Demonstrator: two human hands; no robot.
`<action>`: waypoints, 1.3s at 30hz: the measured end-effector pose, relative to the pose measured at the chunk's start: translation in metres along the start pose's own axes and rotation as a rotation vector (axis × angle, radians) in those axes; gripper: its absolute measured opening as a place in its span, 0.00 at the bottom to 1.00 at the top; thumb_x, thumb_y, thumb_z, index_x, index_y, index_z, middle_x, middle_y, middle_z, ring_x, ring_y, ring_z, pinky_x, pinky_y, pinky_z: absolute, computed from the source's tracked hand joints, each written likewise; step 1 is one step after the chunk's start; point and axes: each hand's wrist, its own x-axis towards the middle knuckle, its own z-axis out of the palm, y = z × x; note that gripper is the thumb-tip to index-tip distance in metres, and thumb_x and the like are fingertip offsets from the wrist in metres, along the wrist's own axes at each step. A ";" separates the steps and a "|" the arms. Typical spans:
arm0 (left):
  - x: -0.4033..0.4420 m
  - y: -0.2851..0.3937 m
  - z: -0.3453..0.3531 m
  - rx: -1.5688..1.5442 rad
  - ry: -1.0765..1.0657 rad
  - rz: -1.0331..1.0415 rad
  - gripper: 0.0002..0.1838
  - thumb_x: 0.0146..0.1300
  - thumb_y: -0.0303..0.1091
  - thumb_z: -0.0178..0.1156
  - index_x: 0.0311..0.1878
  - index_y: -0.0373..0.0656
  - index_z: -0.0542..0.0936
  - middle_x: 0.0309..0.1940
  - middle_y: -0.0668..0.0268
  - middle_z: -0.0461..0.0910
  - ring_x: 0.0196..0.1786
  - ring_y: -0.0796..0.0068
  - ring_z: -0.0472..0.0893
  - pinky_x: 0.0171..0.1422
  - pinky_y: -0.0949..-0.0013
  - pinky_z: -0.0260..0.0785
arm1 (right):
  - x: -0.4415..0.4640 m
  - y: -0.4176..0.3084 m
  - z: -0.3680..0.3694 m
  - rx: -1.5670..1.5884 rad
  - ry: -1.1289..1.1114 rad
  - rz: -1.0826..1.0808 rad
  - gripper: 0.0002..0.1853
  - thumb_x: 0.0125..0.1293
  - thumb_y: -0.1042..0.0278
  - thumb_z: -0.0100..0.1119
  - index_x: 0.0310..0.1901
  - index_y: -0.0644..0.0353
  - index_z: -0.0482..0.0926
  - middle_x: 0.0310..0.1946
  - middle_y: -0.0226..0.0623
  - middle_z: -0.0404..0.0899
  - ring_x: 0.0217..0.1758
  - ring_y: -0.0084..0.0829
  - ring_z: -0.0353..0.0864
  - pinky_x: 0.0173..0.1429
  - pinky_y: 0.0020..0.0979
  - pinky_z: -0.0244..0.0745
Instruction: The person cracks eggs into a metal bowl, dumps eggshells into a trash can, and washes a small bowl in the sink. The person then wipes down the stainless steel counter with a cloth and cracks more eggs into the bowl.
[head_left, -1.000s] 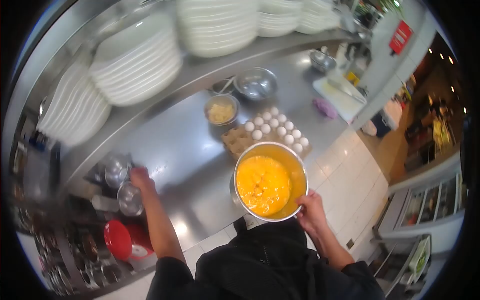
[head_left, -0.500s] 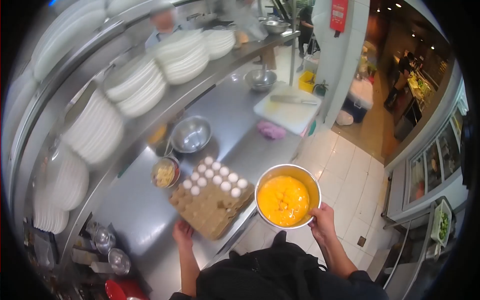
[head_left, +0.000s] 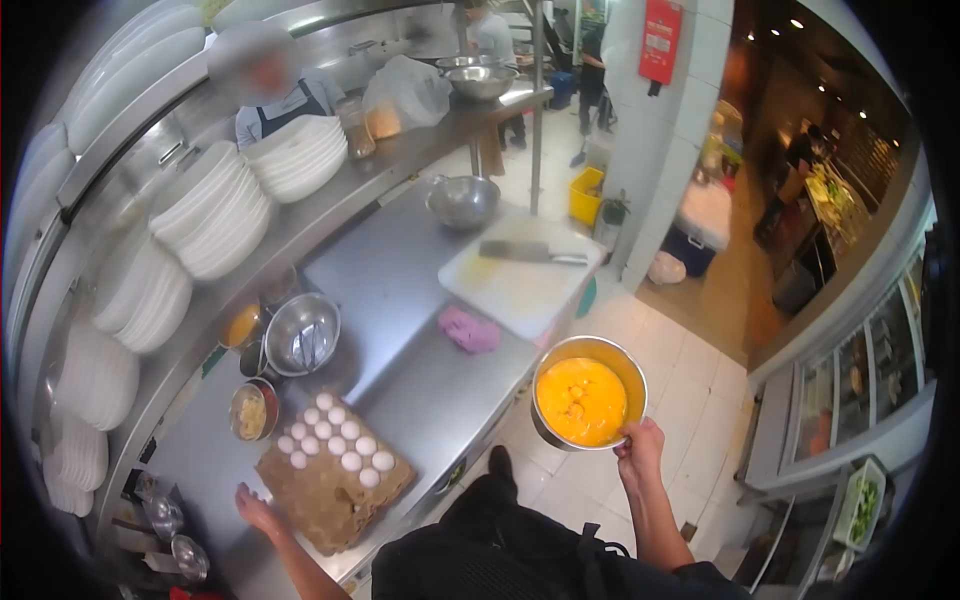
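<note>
My right hand (head_left: pixel 641 446) grips the near right rim of a metal pot (head_left: pixel 541 422), held over the floor beside the counter. Inside it is yellow-orange beaten egg (head_left: pixel 575 405) with several whole yolks showing. My left hand (head_left: pixel 258 507) is just left of a brown cardboard egg tray (head_left: pixel 335 505) on the counter, fingers apart and nothing in them. Several white eggs (head_left: pixel 335 432) fill the tray's far part, while its near cups are bare.
Beyond the tray stand a small bowl of pale food (head_left: pixel 252 410) and a steel bowl (head_left: pixel 303 335). A cleaver (head_left: pixel 515 251) lies on a white cutting board (head_left: pixel 480 285), near a pink cloth (head_left: pixel 469 330). Stacked white plates (head_left: pixel 210 215) line the shelf; a person (head_left: pixel 285 100) stands behind it.
The view has swung right, so the counter appears further left. My left hand has come away from the tray's edge with fingers spreading. My right hand still carries the pot.
</note>
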 end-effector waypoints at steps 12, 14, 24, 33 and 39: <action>-0.295 0.046 0.438 0.319 -1.112 0.874 0.23 0.50 0.36 0.70 0.52 0.46 0.83 0.62 0.44 0.70 0.68 0.39 0.66 0.68 0.46 0.66 | 0.193 -0.047 0.080 -0.017 -0.042 0.009 0.11 0.52 0.85 0.57 0.28 0.56 0.68 0.19 0.31 0.70 0.13 0.23 0.65 0.17 0.24 0.59; -0.334 0.019 0.477 0.651 -0.908 0.890 0.21 0.48 0.35 0.69 0.49 0.44 0.83 0.59 0.46 0.69 0.66 0.39 0.66 0.66 0.45 0.67 | 0.219 -0.054 0.093 -0.027 -0.036 -0.003 0.11 0.51 0.86 0.57 0.27 0.56 0.68 0.19 0.32 0.71 0.13 0.23 0.66 0.16 0.24 0.58; -0.317 0.080 0.506 1.057 -1.282 0.708 0.27 0.58 0.46 0.69 0.58 0.42 0.81 0.64 0.51 0.72 0.63 0.45 0.73 0.65 0.50 0.71 | 0.384 -0.061 0.138 -0.218 -0.425 0.251 0.10 0.54 0.84 0.61 0.28 0.59 0.70 0.19 0.34 0.74 0.13 0.25 0.70 0.17 0.26 0.64; -0.382 0.425 0.565 0.344 -0.437 1.230 0.14 0.68 0.34 0.61 0.50 0.34 0.82 0.47 0.48 0.82 0.50 0.48 0.80 0.57 0.52 0.72 | 0.450 -0.046 0.152 -0.499 -0.644 0.330 0.12 0.56 0.84 0.63 0.29 0.59 0.69 0.17 0.38 0.72 0.16 0.32 0.74 0.18 0.32 0.70; -0.358 0.457 0.611 0.727 -0.381 1.191 0.15 0.71 0.36 0.56 0.51 0.34 0.81 0.50 0.46 0.81 0.52 0.46 0.79 0.58 0.49 0.71 | 0.431 -0.071 0.162 -0.359 -0.690 0.482 0.13 0.61 0.81 0.64 0.32 0.56 0.68 0.20 0.33 0.72 0.18 0.29 0.71 0.23 0.32 0.70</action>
